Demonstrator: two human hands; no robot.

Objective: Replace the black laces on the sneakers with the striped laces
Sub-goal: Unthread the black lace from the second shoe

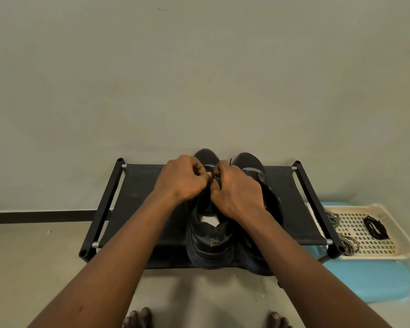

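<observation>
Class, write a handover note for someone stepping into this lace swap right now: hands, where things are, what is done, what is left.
Hands: left hand and right hand both pinch the black lace on the left sneaker.
Things: left sneaker and right sneaker stand on the rack. The striped laces and a black lace bundle lie in the tray.
Done: no striped lace seen in a shoe; the bundle suggests one black lace may be out.
Left: free this black lace, then thread the striped laces.
</observation>
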